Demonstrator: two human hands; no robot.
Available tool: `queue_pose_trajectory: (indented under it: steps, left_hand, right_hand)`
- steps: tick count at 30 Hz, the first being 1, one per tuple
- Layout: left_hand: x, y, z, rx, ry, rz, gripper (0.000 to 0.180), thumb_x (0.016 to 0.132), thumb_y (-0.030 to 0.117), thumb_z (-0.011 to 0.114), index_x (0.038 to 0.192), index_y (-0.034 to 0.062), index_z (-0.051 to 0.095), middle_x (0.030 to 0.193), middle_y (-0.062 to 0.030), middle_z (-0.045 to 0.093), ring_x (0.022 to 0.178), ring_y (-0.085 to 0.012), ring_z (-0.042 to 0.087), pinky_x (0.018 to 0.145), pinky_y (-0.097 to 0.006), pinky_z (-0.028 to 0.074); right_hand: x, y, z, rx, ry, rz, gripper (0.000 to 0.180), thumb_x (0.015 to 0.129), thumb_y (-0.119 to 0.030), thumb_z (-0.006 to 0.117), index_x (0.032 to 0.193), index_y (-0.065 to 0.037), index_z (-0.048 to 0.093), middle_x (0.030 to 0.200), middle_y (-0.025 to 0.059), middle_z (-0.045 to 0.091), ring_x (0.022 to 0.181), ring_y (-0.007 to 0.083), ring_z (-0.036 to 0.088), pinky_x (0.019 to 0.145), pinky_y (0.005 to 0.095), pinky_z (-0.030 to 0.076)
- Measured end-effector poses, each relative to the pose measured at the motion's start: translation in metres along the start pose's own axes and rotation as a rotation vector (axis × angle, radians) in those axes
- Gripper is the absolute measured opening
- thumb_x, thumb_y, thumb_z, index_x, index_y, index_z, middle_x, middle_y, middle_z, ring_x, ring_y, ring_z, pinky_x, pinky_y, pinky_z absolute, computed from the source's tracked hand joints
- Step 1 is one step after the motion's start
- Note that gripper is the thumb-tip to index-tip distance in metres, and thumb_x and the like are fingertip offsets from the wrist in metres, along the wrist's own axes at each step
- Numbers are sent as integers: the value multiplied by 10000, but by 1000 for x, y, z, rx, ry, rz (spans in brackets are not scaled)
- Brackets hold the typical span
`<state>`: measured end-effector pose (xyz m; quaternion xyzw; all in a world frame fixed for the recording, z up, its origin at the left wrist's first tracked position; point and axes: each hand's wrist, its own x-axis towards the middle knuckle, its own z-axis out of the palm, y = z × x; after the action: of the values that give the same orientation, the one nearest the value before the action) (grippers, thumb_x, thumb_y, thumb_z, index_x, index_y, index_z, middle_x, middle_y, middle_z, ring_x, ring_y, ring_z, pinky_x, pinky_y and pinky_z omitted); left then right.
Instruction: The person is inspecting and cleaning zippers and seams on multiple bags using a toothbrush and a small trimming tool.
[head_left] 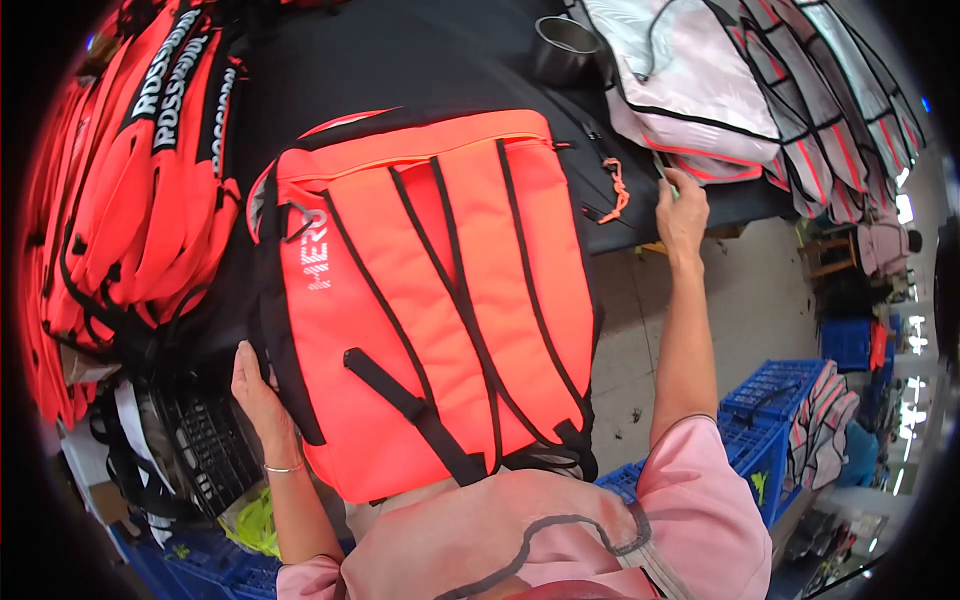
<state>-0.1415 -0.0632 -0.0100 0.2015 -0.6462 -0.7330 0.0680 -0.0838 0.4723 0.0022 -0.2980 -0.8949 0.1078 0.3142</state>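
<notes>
A bright orange-red backpack (450,280) with black trim lies in front of me, its padded shoulder straps facing up and its lower end against my body. My left hand (258,398) is at the backpack's black left side, fingers stretched out and partly turned from view. Beyond the right side of the bag, my right hand (683,212) is closed in a pinch at the table's edge. Something thin and pale green shows at its fingertips, too small to name. Close by lie an orange cord (616,190) and a slim dark tool (594,135).
Several orange-red bags (140,190) are stacked at left. A metal cup (563,50) stands on the dark table (400,60). Grey-white bags (690,75) with black edging pile up at far right. Blue crates (770,395) stand on the floor at right.
</notes>
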Motion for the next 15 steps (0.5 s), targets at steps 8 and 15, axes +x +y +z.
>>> queue_pose_trajectory:
  steps: [8,15]
  left_hand:
    - [8,11,-32,-76,-133,-89,269,964,277,569,1059,40,654,834,23,622,606,-31,452,553,-183,340]
    - [1,14,-18,142,-37,-17,367,831,130,735,1163,6,640,887,39,614,742,-22,521,651,-160,389]
  right_hand:
    - [5,-11,12,-194,-68,-151,317,844,-193,643,1130,-58,621,1101,163,624,1026,371,574,879,462,465]
    - [17,53,30,-223,-67,-126,258,879,-123,589,1129,-63,614,1030,209,623,964,391,580,831,474,459]
